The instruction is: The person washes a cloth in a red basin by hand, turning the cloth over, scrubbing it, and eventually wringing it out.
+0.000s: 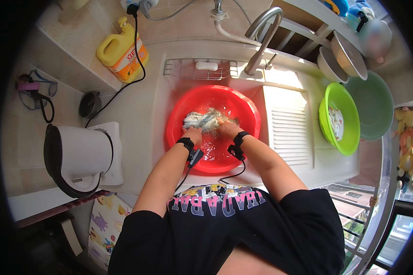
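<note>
A red plastic basin (213, 166) holding water stands in the white sink in front of me. A wet, light grey-blue cloth (201, 119) lies bunched in the water. My left hand (193, 133) rests at the cloth's near left edge, fingers spread over it; whether they grip it is hidden. On the right side, my right hand (229, 129) is partly in the water with its fingers at the cloth, and splashing water hides their grip. Both wrists wear black straps with small devices and cables.
A wire rack (184, 70) with a white soap bar (207, 65) sits behind the basin, near the metal faucet (261, 51). Right are a ribbed washboard (289, 134) and a green basin (340, 146). Left stand a white kettle (86, 147) and a yellow detergent jug (122, 55).
</note>
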{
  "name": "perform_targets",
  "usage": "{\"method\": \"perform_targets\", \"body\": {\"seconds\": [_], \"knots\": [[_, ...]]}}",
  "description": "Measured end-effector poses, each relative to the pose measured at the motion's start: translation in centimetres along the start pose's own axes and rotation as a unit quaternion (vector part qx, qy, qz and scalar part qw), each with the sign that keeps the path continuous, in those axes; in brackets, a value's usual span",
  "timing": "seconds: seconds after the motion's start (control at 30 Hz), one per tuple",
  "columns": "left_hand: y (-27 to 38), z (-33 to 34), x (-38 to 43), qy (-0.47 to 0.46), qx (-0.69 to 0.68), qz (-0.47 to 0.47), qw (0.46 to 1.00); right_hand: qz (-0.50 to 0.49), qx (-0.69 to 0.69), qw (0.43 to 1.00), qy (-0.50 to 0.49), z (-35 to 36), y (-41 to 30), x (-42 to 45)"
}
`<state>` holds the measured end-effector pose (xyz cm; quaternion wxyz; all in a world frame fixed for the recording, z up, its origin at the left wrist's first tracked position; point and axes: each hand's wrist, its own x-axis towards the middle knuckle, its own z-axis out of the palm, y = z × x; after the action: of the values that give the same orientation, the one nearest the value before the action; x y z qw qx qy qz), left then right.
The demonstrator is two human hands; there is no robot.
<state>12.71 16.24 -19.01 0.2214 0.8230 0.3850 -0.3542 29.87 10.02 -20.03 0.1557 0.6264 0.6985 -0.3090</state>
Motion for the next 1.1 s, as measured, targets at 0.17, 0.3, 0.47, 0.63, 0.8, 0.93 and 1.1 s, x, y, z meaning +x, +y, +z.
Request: {"method": "perform_targets", "body": {"seconds": [0.17, 0.3, 0.47, 0.63, 0.8, 0.93, 1.1], "knots": [[-0.6, 1.4, 0.3, 0.313, -0.065, 0.042, 0.946, -0.284, 0.063, 0.956, -0.026, 0.2, 0.3, -1.0], [-1.4, 3.0, 3.0, 0.214, 0.002, 0.022, 0.977, 0.091, 0.326, 0.94, 0.029, -1.6, 2.9, -1.5], [-2.1, -5.7, -5.1, 0.39, -0.233, 0.207, 0.867, -0.106, 0.225, 0.965, 0.088, 1.2, 1.7, -2.0], [-3.1, -12.3, -12.2, 0.452, -0.304, 0.209, 0.812, -0.082, 0.424, 0.895, 0.11, -4.2, 2.2, -3.7], [-4.4, -14.7, -14.0, 0.524, -0.423, 0.216, 0.707, -0.114, 0.533, 0.804, 0.238, -15.0, 0.5, -11.3], [-4.8, -13.8, -12.5, 0.514, -0.563, 0.281, 0.584, -0.189, 0.517, 0.788, 0.275, -16.9, -1.2, -13.4], [-3.8, -8.1, -7.7, 0.335, -0.486, 0.14, 0.795, -0.054, 0.377, 0.915, 0.131, -10.4, 0.8, -9.2]]}}
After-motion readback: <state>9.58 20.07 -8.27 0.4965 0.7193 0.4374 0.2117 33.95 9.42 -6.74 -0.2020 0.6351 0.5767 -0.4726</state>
